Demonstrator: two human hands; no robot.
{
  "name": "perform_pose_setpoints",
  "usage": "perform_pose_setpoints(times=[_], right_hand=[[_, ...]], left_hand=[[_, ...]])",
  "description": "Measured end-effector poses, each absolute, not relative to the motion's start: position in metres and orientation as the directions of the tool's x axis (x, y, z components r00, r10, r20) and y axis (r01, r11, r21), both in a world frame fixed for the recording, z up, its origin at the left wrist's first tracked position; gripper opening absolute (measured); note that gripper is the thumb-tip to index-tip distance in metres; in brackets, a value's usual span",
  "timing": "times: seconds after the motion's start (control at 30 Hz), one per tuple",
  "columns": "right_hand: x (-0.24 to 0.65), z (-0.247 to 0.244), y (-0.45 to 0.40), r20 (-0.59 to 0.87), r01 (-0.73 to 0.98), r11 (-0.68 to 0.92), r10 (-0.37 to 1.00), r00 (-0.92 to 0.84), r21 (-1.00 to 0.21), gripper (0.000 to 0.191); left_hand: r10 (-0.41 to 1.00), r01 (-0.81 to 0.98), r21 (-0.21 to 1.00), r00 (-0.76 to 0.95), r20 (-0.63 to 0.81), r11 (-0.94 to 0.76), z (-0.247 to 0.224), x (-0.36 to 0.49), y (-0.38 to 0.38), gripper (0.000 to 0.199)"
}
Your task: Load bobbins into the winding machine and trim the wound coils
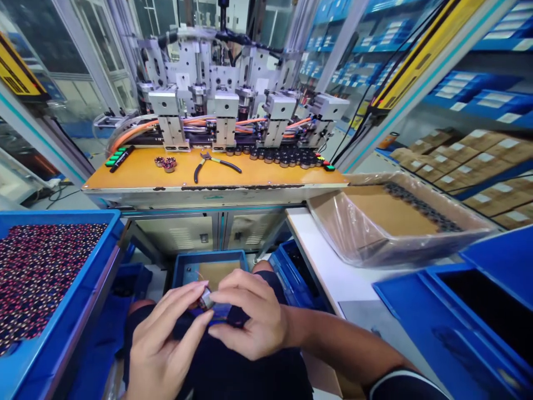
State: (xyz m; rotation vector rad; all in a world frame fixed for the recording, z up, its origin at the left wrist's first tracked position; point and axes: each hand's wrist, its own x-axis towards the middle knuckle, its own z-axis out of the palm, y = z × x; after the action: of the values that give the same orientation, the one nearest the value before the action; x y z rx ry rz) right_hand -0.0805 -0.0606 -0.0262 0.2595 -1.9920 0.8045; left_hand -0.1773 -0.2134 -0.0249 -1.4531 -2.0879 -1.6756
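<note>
Above my lap, a small cylindrical metal part (205,300) is pinched between my two hands. My left hand (160,339) has its thumb and fingers closed around the left side of the part. From the right, my right hand (256,314) closes its fingertips against the other side. A thin wire seems to stick up from the part, but the fingers hide much of it. Beneath and beyond my hands is a blue tray (210,255) with brown board in it.
Black-handled pliers (204,162), a few round coil parts (169,165) and rows of black cylinders (287,158) sit on the orange bench (145,180) before the machine (225,105). Left stands a blue bin (112,222) of small parts; right, a plastic-lined box (375,247).
</note>
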Motion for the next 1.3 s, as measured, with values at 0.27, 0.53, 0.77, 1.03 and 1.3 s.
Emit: perform_pose_setpoints(times=[0.27, 0.53, 0.77, 1.03, 1.3], right_hand=[[-0.079, -0.022, -0.069, 0.737, -0.527, 0.537, 0.324, -0.593, -0.659, 0.008], [-0.055, -0.009, -0.044, 0.561, -0.35, 0.479, 0.425, -0.711, -0.805, 0.014], [-0.062, 0.031, -0.015, 0.784, -0.447, 0.873, -0.413, -0.464, 0.196, 0.016], [-0.078, 0.031, -0.032, 0.402, -0.405, 0.848, -0.258, -0.879, -0.341, 0.025], [-0.184, 0.069, 0.033, 0.223, 0.204, 0.845, 0.35, -0.91, -0.494, 0.038]], left_hand=[[0.696, 0.426, 0.904, -0.636, 0.333, -0.043, -0.023, -0.176, -0.217, 0.027], [0.692, 0.429, 0.899, -0.624, 0.364, -0.086, -0.026, -0.179, -0.223, 0.023], [0.753, 0.797, 0.597, -0.339, 0.564, -0.088, -0.007, -0.189, -0.221, 0.023], [0.756, 0.782, 0.608, -0.313, 0.574, -0.139, -0.004, -0.191, -0.229, 0.025], [0.68, 0.745, 0.653, -0.408, 0.609, -0.138, -0.014, -0.192, -0.237, 0.032]])
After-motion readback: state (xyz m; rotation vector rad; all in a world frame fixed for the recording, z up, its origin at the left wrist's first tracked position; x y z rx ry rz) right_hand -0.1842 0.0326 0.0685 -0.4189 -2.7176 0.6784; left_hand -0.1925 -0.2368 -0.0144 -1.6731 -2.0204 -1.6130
